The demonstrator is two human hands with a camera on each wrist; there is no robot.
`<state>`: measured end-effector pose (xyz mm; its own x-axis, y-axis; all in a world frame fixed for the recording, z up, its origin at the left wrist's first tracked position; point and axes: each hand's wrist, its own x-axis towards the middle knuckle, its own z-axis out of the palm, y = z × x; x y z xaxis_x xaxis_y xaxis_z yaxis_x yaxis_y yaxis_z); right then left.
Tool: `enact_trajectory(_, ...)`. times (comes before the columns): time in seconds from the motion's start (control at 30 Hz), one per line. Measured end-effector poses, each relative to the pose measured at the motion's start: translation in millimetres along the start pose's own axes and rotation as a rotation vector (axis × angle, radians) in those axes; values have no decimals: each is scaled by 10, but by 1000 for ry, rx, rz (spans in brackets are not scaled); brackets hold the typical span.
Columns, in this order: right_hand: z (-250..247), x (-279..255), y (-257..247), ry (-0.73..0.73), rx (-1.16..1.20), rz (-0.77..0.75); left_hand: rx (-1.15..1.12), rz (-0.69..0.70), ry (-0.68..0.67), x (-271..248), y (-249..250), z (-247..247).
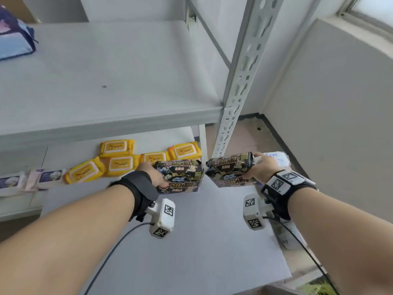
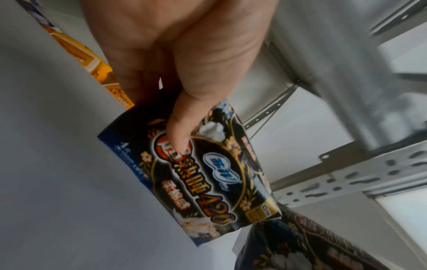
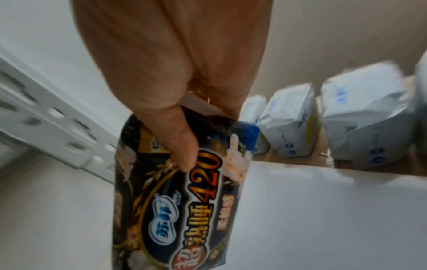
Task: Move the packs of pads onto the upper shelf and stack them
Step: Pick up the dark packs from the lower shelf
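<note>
— Black packs of pads, count?
— Two. Left pack (image 1: pixel 180 174) gripped in the left hand (image 1: pixel 152 174), right pack (image 1: pixel 228 169) gripped in the right hand (image 1: pixel 258 169); inner ends nearly meet, above the lower shelf (image 1: pixel 202 241).
— Other stock?
— Five yellow wipes packs (image 1: pixel 117 147) there. Upper shelf (image 1: pixel 106 81): one blue pack (image 1: pixel 14 39), far left.

Glossy plastic film on the pad packs (image 1: pixel 180 173); matt painted metal shelf (image 1: pixel 110 81).
</note>
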<state>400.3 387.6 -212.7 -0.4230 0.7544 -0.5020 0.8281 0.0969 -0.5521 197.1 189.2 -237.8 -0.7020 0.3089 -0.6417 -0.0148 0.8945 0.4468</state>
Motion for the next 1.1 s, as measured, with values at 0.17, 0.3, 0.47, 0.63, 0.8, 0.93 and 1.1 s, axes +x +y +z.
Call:
enact_trajectory(0.17, 179, 444, 141, -71, 47, -33, -49, -49, 27, 226, -41, 216)
enact_trajectory(0.3, 149, 652, 192, -85, -26, -66, -23, -84, 48, 369, -104, 302)
enact_trajectory(0.47, 66, 808, 255, -49, -186, -123, 10, -82, 77, 481, -77, 374)
enact_trajectory(0.63, 135, 905, 300, -15, -229, -118, 7, -66, 77, 513, -2, 470)
enact_trajectory(0.8, 180, 895, 213, -51, -274, -42, -66, -54, 85, 470, 5, 499)
enact_trajectory(0.93, 150, 716, 4, -12, -329, -11, -162, -56, 54, 346, -26, 390)
enact_trajectory(1.1, 252, 364, -393, 8, -101, -137, -337, 41, 86, 161, -153, 81)
